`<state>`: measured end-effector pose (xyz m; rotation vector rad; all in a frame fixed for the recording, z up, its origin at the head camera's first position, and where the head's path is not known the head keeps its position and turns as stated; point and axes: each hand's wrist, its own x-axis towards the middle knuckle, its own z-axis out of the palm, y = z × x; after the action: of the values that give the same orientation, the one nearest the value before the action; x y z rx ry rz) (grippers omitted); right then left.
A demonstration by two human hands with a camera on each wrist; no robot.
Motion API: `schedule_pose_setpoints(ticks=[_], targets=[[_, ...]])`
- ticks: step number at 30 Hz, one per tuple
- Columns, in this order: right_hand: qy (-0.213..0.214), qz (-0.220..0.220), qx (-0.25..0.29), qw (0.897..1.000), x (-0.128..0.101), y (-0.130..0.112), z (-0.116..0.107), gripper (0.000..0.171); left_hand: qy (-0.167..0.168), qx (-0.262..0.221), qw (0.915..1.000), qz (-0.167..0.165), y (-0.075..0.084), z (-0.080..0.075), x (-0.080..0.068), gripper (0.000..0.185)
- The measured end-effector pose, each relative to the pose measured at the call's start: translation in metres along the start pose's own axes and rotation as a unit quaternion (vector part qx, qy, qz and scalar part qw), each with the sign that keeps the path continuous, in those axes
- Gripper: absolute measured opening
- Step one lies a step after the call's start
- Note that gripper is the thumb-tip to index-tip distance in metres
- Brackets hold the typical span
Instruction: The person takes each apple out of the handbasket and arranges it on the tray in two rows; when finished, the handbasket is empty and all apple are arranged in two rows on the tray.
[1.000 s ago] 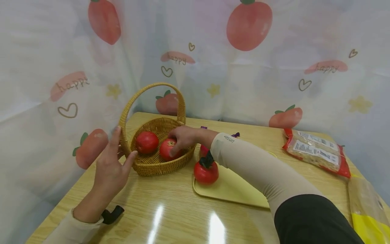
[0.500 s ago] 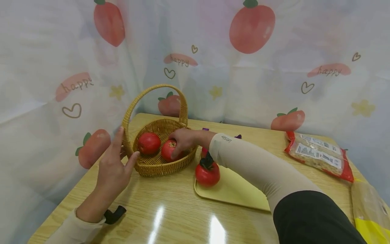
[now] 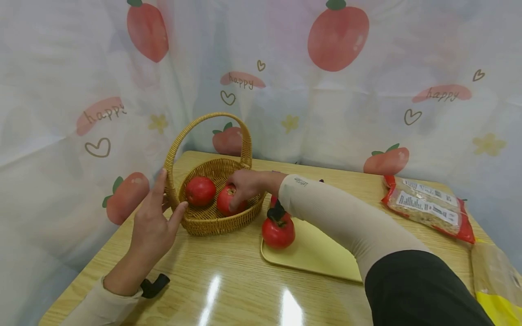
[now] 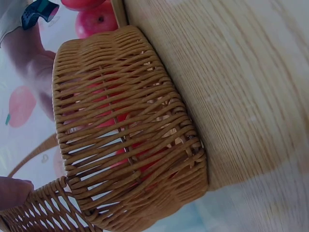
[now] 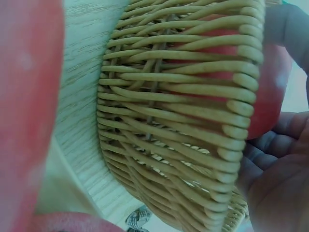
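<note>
You see a golden-tan woven basket (image 3: 212,213) with two red tomatoes (image 3: 200,190) inside, and a third red tomato (image 3: 278,232) on a pale yellow tray (image 3: 318,253). Your counter (image 3: 228,280) shows light wood grain. Your sleeve (image 3: 338,217) is beige, then black. The curtain (image 3: 326,90) is white, printed with red tomatoes, hearts and yellow flowers. The packet (image 3: 428,207) is red-edged.

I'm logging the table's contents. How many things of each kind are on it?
Red fruits: 4
Wicker basket: 1
Yellow tray: 1
Food packets: 2
Total: 8
</note>
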<state>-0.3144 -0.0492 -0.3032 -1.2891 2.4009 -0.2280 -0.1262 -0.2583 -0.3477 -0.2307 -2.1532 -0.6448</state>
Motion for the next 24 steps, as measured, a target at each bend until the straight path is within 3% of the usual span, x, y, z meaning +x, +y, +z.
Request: schedule_pose_setpoints(ticks=[16, 24], targets=[[0.035, 0.015, 0.02, 0.999, -0.014, 0.006, -0.009, 0.066, 0.003, -0.001, 1.0, 0.005, 0.0, 0.001, -0.002, 0.099], [0.074, 0.0, 0.064, 0.995, -0.025, 0.009, -0.012, 0.058, 0.005, 0.004, 1.0, 0.004, 0.001, -0.002, -0.001, 0.098]])
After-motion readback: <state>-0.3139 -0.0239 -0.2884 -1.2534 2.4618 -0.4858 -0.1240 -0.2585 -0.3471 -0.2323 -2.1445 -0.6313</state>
